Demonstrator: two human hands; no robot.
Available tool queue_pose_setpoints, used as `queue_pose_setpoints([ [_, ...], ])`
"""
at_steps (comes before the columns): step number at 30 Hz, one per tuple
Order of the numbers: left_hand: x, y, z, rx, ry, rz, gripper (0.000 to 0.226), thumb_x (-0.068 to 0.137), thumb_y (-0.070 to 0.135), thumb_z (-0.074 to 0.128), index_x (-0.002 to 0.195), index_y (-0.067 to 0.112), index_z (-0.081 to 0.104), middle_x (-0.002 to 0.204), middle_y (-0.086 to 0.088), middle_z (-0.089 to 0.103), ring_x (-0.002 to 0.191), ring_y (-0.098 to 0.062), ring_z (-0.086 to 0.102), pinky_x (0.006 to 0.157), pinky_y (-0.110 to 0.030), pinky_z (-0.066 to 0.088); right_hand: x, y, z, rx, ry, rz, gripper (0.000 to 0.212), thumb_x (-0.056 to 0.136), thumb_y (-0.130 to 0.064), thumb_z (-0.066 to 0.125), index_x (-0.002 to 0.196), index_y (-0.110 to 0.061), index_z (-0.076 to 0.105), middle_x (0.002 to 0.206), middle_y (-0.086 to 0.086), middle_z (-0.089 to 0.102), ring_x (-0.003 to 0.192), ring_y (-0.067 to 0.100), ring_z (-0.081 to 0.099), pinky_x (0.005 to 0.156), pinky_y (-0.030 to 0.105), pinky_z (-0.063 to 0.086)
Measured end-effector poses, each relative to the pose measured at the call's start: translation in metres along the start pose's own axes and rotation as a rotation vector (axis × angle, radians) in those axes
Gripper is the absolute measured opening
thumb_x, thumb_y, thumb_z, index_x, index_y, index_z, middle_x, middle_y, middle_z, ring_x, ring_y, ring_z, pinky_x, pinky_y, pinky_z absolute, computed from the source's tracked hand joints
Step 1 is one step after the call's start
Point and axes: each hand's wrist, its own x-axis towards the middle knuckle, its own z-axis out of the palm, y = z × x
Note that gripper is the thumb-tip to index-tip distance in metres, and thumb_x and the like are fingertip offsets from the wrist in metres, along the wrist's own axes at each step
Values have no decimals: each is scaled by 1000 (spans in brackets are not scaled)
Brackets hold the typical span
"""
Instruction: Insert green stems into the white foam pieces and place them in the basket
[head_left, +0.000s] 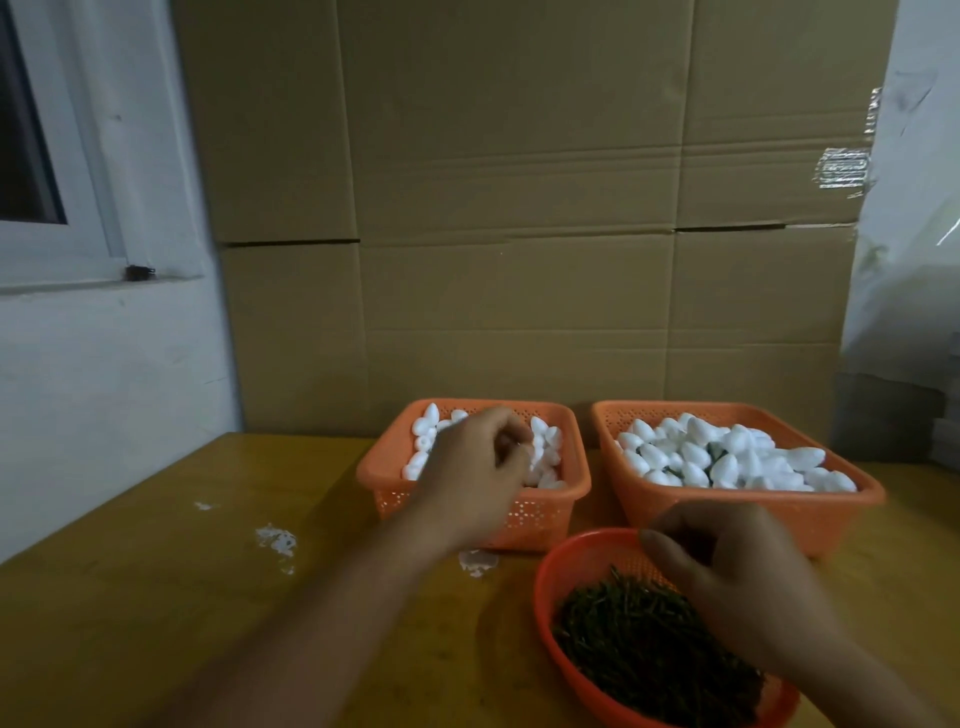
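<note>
Stems (644, 639) fill the round bowl (545, 577) under your right hand (737, 577), fingers curled; whether it pinches one, I cannot tell. Your left hand (475, 478) curls into the left basket (540, 519) of plain foam pieces (540, 428). Judging by green glimpses, the right basket (753, 512) holds many finished pieces (727, 457); plenty remains.

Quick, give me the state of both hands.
Left hand: curled over the left basket of foam pieces; grip cannot be told.
Right hand: curled over the green stems; grip cannot be told.
</note>
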Motion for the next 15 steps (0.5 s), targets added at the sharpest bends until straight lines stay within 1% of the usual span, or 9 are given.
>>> queue_pose_setpoints([
  [2,33,-16,-8,158,-29,-79,12,94,13,59,96,20,67,82,11,66,73,-6,63,60,-20,43,-1,0,1,-7,-1,-9,19,87,-29,73,69,-34,69,65,-27,66,61,-3,63,53,16,38],
  [3,47,-25,-10,234,-63,-118,13,94,13,58,98,19,68,89,7,68,77,-10,64,60,-19,42,-2,0,2,-9,-3,-7,19,86,-30,73,69,-34,70,64,-26,66,62,-2,63,53,18,40],
  [5,71,-42,-10,344,-167,-177,15,95,16,57,105,18,69,104,2,70,82,-13,63,63,-22,44,-2,1,3,-22,-7,-2,17,85,-31,74,69,-34,70,64,-24,67,63,-1,64,56,22,46],
  [7,88,-55,-6,431,-293,-202,17,95,21,60,109,19,69,113,3,67,83,-15,64,69,-26,49,-3,2,4,-41,-10,-4,15,84,-34,75,70,-34,71,65,-23,68,65,-1,64,59,25,51],
  [10,104,-66,4,584,-476,-196,23,94,28,61,113,19,69,115,9,65,83,-15,67,71,-30,55,-2,3,6,-70,-25,-4,14,82,-37,75,69,-38,70,68,-26,67,67,-2,64,59,25,51],
  [13,114,-71,16,675,-568,-191,25,94,29,59,111,13,70,116,-5,69,96,-20,66,88,-39,55,-2,4,7,-86,-44,2,21,81,-38,76,63,-43,66,67,-29,66,68,-4,63,57,22,49],
  [15,117,-72,23,724,-606,-197,26,95,29,59,113,13,69,114,-7,69,99,-21,64,92,-40,53,-1,5,7,-101,-52,12,18,79,-39,76,64,-44,68,67,-29,66,68,-3,64,59,22,50],
])
